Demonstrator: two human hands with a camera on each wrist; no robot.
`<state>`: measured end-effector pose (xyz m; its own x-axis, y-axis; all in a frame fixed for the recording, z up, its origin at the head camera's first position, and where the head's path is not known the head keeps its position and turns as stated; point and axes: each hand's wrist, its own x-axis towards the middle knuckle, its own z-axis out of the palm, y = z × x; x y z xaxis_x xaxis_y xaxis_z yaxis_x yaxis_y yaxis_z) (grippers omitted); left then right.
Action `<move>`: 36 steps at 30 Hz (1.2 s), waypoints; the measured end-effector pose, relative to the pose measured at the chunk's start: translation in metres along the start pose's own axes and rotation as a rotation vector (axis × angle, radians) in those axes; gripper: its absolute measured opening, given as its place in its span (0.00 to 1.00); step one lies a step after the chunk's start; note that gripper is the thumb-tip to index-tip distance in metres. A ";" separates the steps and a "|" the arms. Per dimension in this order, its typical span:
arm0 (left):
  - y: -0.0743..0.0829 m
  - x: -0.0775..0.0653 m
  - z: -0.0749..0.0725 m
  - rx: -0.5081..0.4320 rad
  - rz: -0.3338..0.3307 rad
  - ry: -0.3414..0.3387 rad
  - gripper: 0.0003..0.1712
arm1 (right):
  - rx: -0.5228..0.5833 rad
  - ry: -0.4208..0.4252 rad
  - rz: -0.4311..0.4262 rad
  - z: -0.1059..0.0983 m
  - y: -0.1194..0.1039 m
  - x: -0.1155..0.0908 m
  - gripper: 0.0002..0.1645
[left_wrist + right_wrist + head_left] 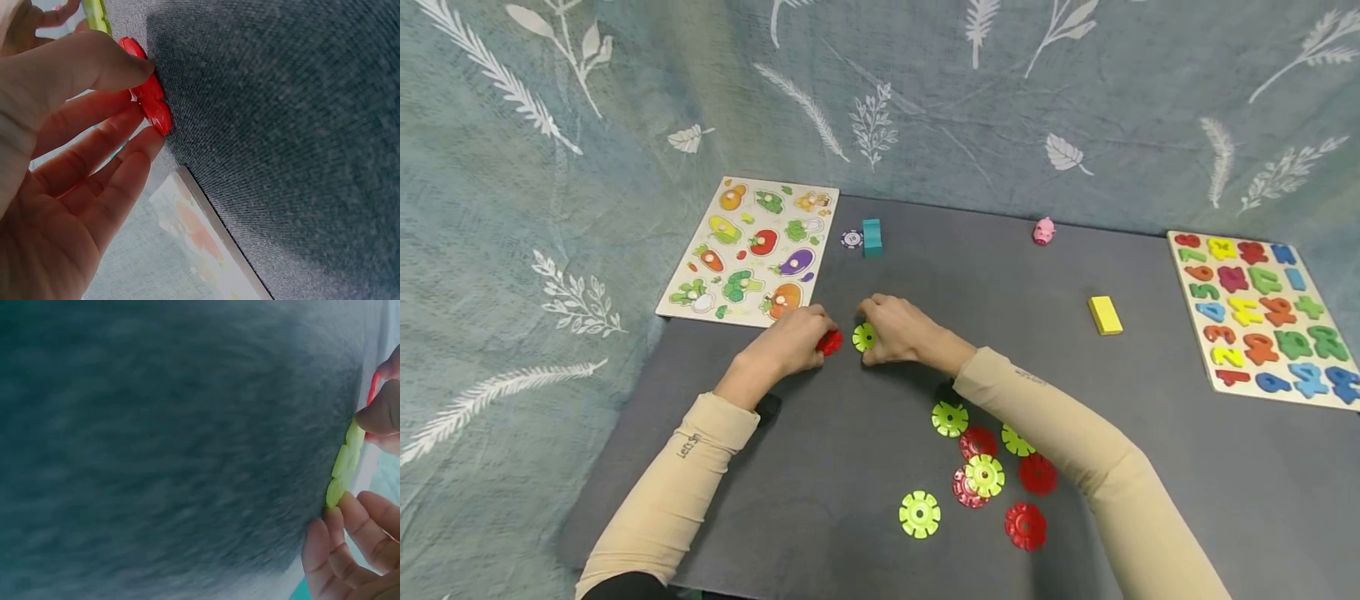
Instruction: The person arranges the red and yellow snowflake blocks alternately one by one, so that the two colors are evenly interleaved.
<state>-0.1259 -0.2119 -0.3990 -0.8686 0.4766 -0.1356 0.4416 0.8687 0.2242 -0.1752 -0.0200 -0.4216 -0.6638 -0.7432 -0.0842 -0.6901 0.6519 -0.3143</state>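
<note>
My left hand pinches a red flower-shaped disc between thumb and fingertips, low at the table beside the vegetable board's corner. In the left wrist view the red disc stands on edge to the camera, thumb on one side. My right hand holds a yellow-green disc of the same kind by its rim, a short gap from the red one. The right wrist view has the yellow-green disc between thumb and fingers, close against the dark tabletop. Part of each disc is hidden by the fingers.
Several loose discs lie near the right forearm, including a yellow-green one and a red one. Around them are a vegetable puzzle board, teal block, poker chip, pink pig, yellow block and number board.
</note>
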 end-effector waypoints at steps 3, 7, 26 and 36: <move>0.000 -0.001 0.001 -0.006 0.000 0.005 0.21 | -0.003 -0.018 0.008 0.000 -0.004 0.006 0.36; -0.001 -0.002 0.002 -0.014 0.003 0.013 0.21 | -0.007 -0.027 0.005 -0.001 -0.008 0.010 0.36; -0.007 0.000 0.000 -0.043 0.014 -0.015 0.17 | 0.028 -0.019 -0.062 0.001 -0.002 0.006 0.33; -0.005 0.000 -0.003 -0.030 0.012 -0.026 0.17 | 0.051 0.009 -0.091 0.001 0.003 0.005 0.31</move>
<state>-0.1293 -0.2168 -0.3979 -0.8568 0.4909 -0.1579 0.4450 0.8586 0.2544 -0.1803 -0.0216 -0.4240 -0.6016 -0.7976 -0.0444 -0.7322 0.5728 -0.3684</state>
